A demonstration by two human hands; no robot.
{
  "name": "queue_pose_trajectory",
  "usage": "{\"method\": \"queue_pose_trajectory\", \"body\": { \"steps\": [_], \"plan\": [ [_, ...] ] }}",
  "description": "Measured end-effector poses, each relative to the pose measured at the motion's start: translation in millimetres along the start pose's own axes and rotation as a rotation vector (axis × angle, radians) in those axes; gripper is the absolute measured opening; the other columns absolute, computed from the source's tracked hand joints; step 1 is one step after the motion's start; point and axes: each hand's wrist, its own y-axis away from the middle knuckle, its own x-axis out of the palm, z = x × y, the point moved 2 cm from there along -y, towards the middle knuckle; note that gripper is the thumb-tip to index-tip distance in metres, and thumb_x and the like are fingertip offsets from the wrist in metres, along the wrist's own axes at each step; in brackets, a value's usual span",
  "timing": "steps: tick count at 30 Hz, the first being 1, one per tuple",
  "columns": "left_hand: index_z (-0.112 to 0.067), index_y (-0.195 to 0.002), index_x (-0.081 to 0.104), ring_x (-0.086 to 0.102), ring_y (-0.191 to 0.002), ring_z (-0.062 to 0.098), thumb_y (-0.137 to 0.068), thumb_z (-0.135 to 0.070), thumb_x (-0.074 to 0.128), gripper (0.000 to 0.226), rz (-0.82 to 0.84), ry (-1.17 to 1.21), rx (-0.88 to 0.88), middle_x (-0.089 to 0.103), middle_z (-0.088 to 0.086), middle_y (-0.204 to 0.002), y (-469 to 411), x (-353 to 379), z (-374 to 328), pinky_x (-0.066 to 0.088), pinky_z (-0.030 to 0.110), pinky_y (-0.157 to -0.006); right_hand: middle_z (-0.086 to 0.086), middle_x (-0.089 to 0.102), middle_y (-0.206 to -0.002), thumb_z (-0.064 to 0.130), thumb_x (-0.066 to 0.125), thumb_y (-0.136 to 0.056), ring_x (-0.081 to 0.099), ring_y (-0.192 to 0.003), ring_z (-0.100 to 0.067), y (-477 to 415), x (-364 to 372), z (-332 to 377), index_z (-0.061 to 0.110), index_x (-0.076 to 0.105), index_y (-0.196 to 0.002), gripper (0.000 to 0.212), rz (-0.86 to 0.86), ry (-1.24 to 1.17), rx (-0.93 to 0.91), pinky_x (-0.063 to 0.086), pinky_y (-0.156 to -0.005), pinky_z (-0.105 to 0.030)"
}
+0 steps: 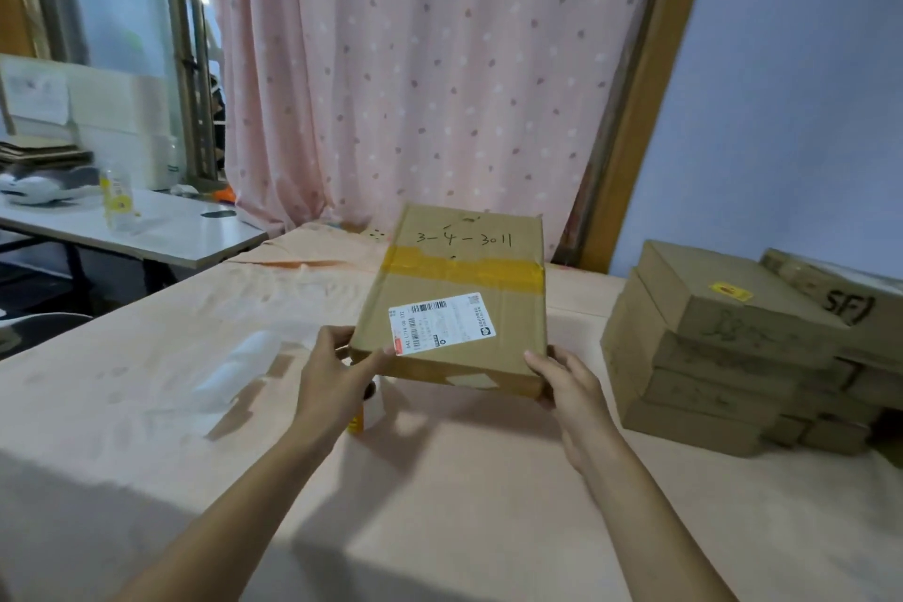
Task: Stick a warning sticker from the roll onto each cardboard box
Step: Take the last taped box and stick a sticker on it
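Pink dotted curtain (415, 64) at back, pale blue wall (791, 88) to the right. Desk (464, 504) under a peach cloth.

- Cardboard box (459, 308): mid-desk, held in both hands. The near edge is raised off the cloth, with shadow beneath. I can't tell if the far end rests on the desk.
- Box top: a band of yellow tape (464, 271) across it, a white shipping label (442, 323) and handwritten numbers.
- Left hand (337, 367): grips the near-left corner, thumb on top by the label.
- Right hand (562, 376): fingers curled round the near-right corner.
- Sticker roll (369, 408): on the desk just under the left hand and the box's near edge, mostly hidden. A white side and a yellow edge show.
- Stack of boxes (708, 357): right side of the desk, well apart from the held box. The top one carries a yellow sticker (730, 292).
- Clear plastic sheet (244, 357): lies left of the hands.
- Second desk (161, 230): far left, with a bottle (115, 200) on it.
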Motion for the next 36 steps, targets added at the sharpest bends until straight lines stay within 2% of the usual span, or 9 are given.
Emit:
{"method": "queue_pose_trajectory", "body": {
  "steps": [2,7,11,14,19,27,32,34,36],
  "plan": [
    [-0.025,-0.109,0.059,0.066,-0.098,0.001,-0.079,-0.036,0.086,0.042,0.034,-0.069,0.009,0.068,-0.01,-0.111,13,10,4,0.059,0.042,-0.077,0.004,0.079,-0.094,0.02,0.071,-0.094,0.071,-0.076,-0.004,8,-19,-5,0.015,0.074,-0.104,0.011,-0.035,0.009,0.013,0.05,-0.071,-0.023],
    [-0.026,-0.112,0.06,0.063,-0.101,0.002,-0.085,-0.022,0.078,0.033,0.076,-0.172,0.092,0.068,-0.014,-0.108,45,33,13,0.05,0.024,-0.078,-0.001,0.079,-0.106,0.027,0.067,-0.097,0.073,-0.102,-0.017,29,-54,-16,0.014,0.076,-0.108,0.019,-0.066,0.01,0.087,0.052,-0.098,-0.039],
    [-0.028,-0.11,0.062,0.063,-0.1,0.001,-0.086,-0.021,0.076,0.029,0.105,-0.189,0.108,0.069,-0.016,-0.104,59,43,16,0.051,0.029,-0.081,-0.001,0.079,-0.106,0.027,0.068,-0.097,0.073,-0.102,-0.018,41,-75,-20,0.013,0.076,-0.108,0.02,-0.095,0.026,0.102,0.053,-0.1,-0.042],
    [-0.027,-0.109,0.062,0.065,-0.099,0.004,-0.087,-0.017,0.075,0.027,0.147,-0.185,0.135,0.07,-0.015,-0.105,65,47,16,0.049,0.024,-0.076,0.002,0.079,-0.106,0.029,0.07,-0.094,0.071,-0.108,-0.02,46,-86,-22,0.014,0.076,-0.109,0.022,-0.11,0.037,0.112,0.05,-0.106,-0.048],
    [-0.022,-0.109,0.068,0.06,-0.089,0.011,-0.087,-0.023,0.075,0.024,0.193,-0.488,0.355,0.063,-0.012,-0.097,58,32,22,0.051,0.035,-0.079,-0.005,0.079,-0.105,0.026,0.07,-0.094,0.072,-0.106,-0.024,50,-106,-27,0.009,0.075,-0.107,0.022,-0.181,-0.015,0.177,0.052,-0.104,-0.046],
    [-0.019,-0.098,0.072,0.056,-0.103,0.014,-0.08,0.005,0.075,0.03,0.261,-0.749,0.676,0.063,-0.014,-0.107,32,-9,39,0.046,0.028,-0.078,-0.005,0.08,-0.1,0.027,0.069,-0.095,0.073,-0.101,-0.021,58,-115,-31,0.009,0.075,-0.107,0.023,-0.188,-0.007,0.211,0.055,-0.098,-0.04],
    [-0.01,-0.096,0.072,0.058,-0.097,0.024,-0.087,-0.001,0.066,0.014,0.187,-0.9,0.883,0.063,-0.001,-0.106,33,-33,44,0.052,0.033,-0.059,0.002,0.079,-0.101,0.037,0.066,-0.096,0.07,-0.103,-0.018,55,-111,-30,0.018,0.077,-0.103,0.023,-0.188,0.148,0.183,0.053,-0.101,-0.042],
    [-0.007,-0.092,0.072,0.059,-0.094,0.03,-0.092,-0.011,0.054,0.018,0.147,-0.963,0.983,0.063,0.004,-0.103,37,-39,46,0.051,0.037,-0.063,0.007,0.078,-0.1,0.049,0.062,-0.092,0.069,-0.103,-0.017,52,-110,-33,0.022,0.077,-0.102,0.033,-0.192,0.299,0.154,0.053,-0.101,-0.044],
    [-0.006,-0.095,0.07,0.057,-0.096,0.031,-0.093,-0.018,0.052,0.022,0.106,-1.003,0.942,0.062,0.007,-0.106,37,-45,49,0.048,0.038,-0.066,0.004,0.076,-0.097,0.054,0.057,-0.089,0.069,-0.097,-0.021,52,-106,-36,0.02,0.074,-0.098,0.039,-0.194,0.49,0.105,0.055,-0.096,-0.046]
  ]
}}
